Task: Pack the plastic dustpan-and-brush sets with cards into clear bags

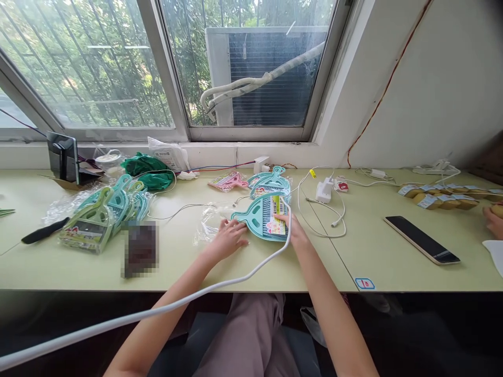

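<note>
A teal mini dustpan and brush set (pixel 257 217) with a printed card label lies in front of me, its handle pointing left. My right hand (pixel 293 230) grips the wide right end, with the thumb over the label. By the handle, my left hand (pixel 230 238) has its fingers apart and bent over the table; whether they touch the handle or the clear plastic bag (pixel 206 222) beside it, I cannot tell. Just behind lie more teal dustpan sets (pixel 271 180) and a pink set (pixel 230 180) in clear wrapping.
Green and teal wrapped sets (pixel 88 225) are piled at the left beside a black-handled object (pixel 45 231). A white cable (pixel 176 301) crosses the near view. A charger (pixel 324 189), a phone (pixel 422 240) and another person's hand (pixel 494 220) are to the right.
</note>
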`<state>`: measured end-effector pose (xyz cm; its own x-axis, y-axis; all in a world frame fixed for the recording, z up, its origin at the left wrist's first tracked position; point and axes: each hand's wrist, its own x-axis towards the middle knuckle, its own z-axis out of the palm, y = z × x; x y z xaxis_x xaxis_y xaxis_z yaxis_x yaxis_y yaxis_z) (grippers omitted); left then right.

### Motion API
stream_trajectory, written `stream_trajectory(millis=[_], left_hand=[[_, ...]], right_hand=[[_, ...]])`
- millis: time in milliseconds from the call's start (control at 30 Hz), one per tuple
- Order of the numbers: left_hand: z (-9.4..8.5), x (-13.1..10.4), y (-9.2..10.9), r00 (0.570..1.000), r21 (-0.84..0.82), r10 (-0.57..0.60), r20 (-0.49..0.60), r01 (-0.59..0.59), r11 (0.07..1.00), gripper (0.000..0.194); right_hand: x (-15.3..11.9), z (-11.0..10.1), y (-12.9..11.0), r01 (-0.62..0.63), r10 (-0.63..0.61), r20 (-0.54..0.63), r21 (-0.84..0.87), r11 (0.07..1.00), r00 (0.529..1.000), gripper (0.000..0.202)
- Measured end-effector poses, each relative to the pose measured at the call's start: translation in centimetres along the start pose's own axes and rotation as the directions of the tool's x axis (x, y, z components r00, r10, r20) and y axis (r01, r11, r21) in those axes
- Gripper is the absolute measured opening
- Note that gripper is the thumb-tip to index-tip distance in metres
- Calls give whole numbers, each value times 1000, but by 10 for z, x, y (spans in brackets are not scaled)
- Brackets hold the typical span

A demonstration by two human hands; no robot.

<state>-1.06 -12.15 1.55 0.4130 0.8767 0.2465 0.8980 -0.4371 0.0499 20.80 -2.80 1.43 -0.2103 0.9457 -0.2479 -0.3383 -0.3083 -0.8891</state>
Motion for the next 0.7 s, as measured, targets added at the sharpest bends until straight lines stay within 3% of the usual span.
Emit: stream_trajectory(millis=[200,300,400,500,600,700], left_hand=[[-11,-2,-11,996,-80,60,62,-55,995,28],[-13,-3,-16,995,-70,84,45,-80,994,29],[-6,-5,-19,994,-15,102,-25,-103,995,28],[8,-8,-22,982,55,56,-182,-46,997,33],[20,-8,-29,937,21,-111,-332,125,992,75],[28,-6,-37,903,-95,-288,-321,271,958,118]], right_hand=[[-6,12,0,-55,56,-83,17,998,995,21],[-3,10,0,-67,70,-58,45,997,996,22],[2,1,0,-66,66,4,67,996,998,28],[5,-3,1,-59,58,17,46,997,998,28],[3,3,4,-37,37,-3,14,999,999,27],[-3,14,8,-29,29,27,0,1000,999,25]])
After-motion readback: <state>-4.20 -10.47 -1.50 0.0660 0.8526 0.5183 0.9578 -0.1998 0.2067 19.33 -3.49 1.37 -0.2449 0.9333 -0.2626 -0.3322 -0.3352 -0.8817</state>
